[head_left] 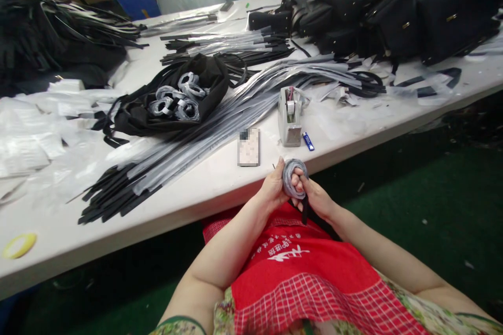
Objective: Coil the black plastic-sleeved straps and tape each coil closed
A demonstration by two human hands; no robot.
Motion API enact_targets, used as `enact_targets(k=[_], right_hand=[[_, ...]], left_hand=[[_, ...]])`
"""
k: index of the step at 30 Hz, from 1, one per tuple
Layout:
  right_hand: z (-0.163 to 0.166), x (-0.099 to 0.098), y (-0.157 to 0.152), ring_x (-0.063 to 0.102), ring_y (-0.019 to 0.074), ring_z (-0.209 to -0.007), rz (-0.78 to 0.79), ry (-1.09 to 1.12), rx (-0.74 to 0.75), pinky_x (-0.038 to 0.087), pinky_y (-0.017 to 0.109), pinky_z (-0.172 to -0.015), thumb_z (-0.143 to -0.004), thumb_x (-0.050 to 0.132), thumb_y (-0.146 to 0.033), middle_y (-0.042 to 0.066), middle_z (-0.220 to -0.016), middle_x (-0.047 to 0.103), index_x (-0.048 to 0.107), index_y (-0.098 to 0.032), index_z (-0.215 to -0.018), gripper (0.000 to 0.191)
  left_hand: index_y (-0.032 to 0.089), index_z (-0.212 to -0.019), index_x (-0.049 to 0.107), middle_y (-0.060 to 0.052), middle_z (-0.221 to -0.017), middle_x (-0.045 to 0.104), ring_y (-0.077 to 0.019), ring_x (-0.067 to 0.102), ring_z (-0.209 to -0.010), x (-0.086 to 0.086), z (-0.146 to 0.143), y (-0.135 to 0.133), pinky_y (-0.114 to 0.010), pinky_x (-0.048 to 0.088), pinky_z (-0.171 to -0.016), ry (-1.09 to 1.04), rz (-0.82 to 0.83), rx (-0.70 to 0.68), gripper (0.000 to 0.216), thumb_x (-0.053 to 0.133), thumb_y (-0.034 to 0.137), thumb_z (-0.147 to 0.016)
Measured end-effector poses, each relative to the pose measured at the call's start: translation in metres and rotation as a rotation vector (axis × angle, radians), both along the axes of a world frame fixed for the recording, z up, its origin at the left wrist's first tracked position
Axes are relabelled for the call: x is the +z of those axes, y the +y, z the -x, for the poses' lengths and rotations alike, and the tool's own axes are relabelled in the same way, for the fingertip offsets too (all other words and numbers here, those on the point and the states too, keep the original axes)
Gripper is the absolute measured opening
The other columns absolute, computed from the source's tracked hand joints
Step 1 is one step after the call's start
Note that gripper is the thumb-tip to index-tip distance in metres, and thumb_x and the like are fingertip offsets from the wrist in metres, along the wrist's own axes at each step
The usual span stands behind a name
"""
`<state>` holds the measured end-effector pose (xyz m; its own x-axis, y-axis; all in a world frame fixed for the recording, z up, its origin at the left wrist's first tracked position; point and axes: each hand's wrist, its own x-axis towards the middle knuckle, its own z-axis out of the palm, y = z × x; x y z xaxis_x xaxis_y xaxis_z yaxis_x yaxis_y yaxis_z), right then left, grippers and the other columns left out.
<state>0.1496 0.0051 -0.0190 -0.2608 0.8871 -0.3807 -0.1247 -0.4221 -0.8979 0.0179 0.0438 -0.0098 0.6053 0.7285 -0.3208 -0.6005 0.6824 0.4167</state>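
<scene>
Grip: left hand [278, 184] wrapped around one side of a grey coil [288, 177], right hand [316, 197] closed on the other, some fingers tucked through its middle
Surface [192, 193]: long and pale, running slantwise across the view, with most things lying beyond the hands
Black bags [408, 21]: heaped at the far right, small metal fittings showing on several
Dark heap [58, 42]: piled at the far left, strap ends trailing out over the surface
Wrapped straps [204, 128]: one long bundle in clear film, stretched diagonally, bare black ends toward the near left
Open black bag [216, 78]: just behind that bundle, holding several finished-looking coils [187, 109] (greyish, much like the one in the hands)
Tape dispenser [291, 128]: upright near the front edge, beyond the hands
Coil in hand: held off the surface at its front edge, over the red apron [302, 267], a black end [304, 211] hanging below it
Yellow ring [32, 241]: flat at the near left corner, well apart from the rest
Pale rectangle [249, 151]: left of the dispenser, its face blurred into squares
Blue piece [308, 141]: small, just right of the dispenser
</scene>
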Motion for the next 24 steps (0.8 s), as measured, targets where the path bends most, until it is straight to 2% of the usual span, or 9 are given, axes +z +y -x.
enact_targets(k=[4,7,9,11,12,14,20,22,24], right_hand=[[-0.023,0.009,0.006,0.049,0.0124,-0.036,-0.178,-0.36,0.061,0.038,0.023,-0.037,-0.09,0.04,-0.067,-0.004,-0.051,0.057,0.051,-0.02,-0.094,0.049],[-0.049,0.03,0.016,0.052,0.0136,-0.041,-0.26,-0.651,0.468,0.037,0.024,-0.043,-0.089,0.046,-0.061,-0.002,-0.054,0.06,0.058,-0.019,-0.09,0.044],[-0.059,0.044,0.023,0.056,0.0153,-0.049,-0.303,-0.787,0.748,0.038,0.025,-0.05,-0.088,0.052,-0.058,0.0,-0.059,0.063,0.062,-0.019,-0.083,0.041],[-0.062,0.053,0.028,0.059,0.0172,-0.058,-0.341,-0.8,0.882,0.039,0.025,-0.056,-0.09,0.051,-0.054,0.002,-0.064,0.066,0.064,-0.018,-0.084,0.038],[-0.061,0.054,0.029,0.06,0.0178,-0.061,-0.347,-0.773,0.887,0.04,0.026,-0.058,-0.091,0.049,-0.051,0.003,-0.069,0.068,0.065,-0.018,-0.089,0.037],[-0.057,0.052,0.031,0.061,0.0184,-0.067,-0.362,-0.714,0.78,0.042,0.026,-0.061,-0.091,0.048,-0.049,0.004,-0.079,0.07,0.065,-0.017,-0.096,0.036],[-0.039,0.024,0.021,0.056,0.017,-0.061,-0.378,-0.604,0.284,0.044,0.027,-0.059,-0.088,0.053,-0.056,0.004,-0.079,0.067,0.057,-0.016,-0.103,0.043],[-0.036,0.021,0.02,0.059,0.0186,-0.067,-0.399,-0.586,0.208,0.045,0.028,-0.063,-0.089,0.052,-0.056,0.006,-0.085,0.067,0.057,-0.016,-0.103,0.043],[-0.039,0.027,0.023,0.06,0.02,-0.075,-0.413,-0.563,0.254,0.046,0.029,-0.068,-0.092,0.047,-0.055,0.008,-0.089,0.068,0.059,-0.016,-0.1,0.042]], left_hand=[[0.012,-0.084,0.065,0.0,-0.059,0.06,-0.0142,0.06,-0.055,-0.013,0.007,0.001,-0.026,0.053,-0.057,0.397,-0.151,0.169,0.054,0.064,0.065,-0.076],[0.015,-0.095,0.066,-0.002,-0.074,0.067,-0.0162,0.064,-0.072,-0.015,0.017,0.002,-0.029,0.053,-0.074,0.77,-0.379,0.267,0.048,0.063,0.061,-0.079],[0.017,-0.101,0.067,-0.005,-0.086,0.07,-0.0186,0.065,-0.083,-0.009,0.02,0.0,-0.031,0.051,-0.083,0.87,-0.607,0.109,0.048,0.052,0.06,-0.086],[0.019,-0.101,0.07,-0.006,-0.095,0.072,-0.021,0.066,-0.089,-0.002,0.019,-0.004,-0.031,0.049,-0.086,0.899,-0.83,-0.151,0.044,0.054,0.057,-0.086],[0.019,-0.1,0.07,-0.006,-0.097,0.073,-0.0219,0.066,-0.091,0.001,0.017,-0.006,-0.031,0.048,-0.087,0.914,-0.896,-0.239,0.041,0.058,0.055,-0.084],[0.019,-0.1,0.07,-0.006,-0.098,0.073,-0.0219,0.065,-0.09,0.004,0.013,-0.007,-0.03,0.049,-0.085,0.942,-0.89,-0.235,0.036,0.064,0.049,-0.081],[0.016,-0.107,0.065,-0.004,-0.088,0.069,-0.0178,0.062,-0.081,0.002,-0.002,-0.013,-0.026,0.049,-0.075,0.844,-0.366,0.355,0.038,0.056,0.048,-0.087],[0.016,-0.109,0.065,-0.005,-0.094,0.069,-0.0189,0.062,-0.088,0.003,-0.004,-0.02,-0.027,0.049,-0.079,0.788,-0.286,0.416,0.04,0.052,0.048,-0.09],[0.016,-0.111,0.064,-0.007,-0.103,0.069,-0.0201,0.061,-0.097,0.008,-0.004,-0.029,-0.028,0.048,-0.087,0.745,-0.276,0.394,0.04,0.051,0.047,-0.091]])
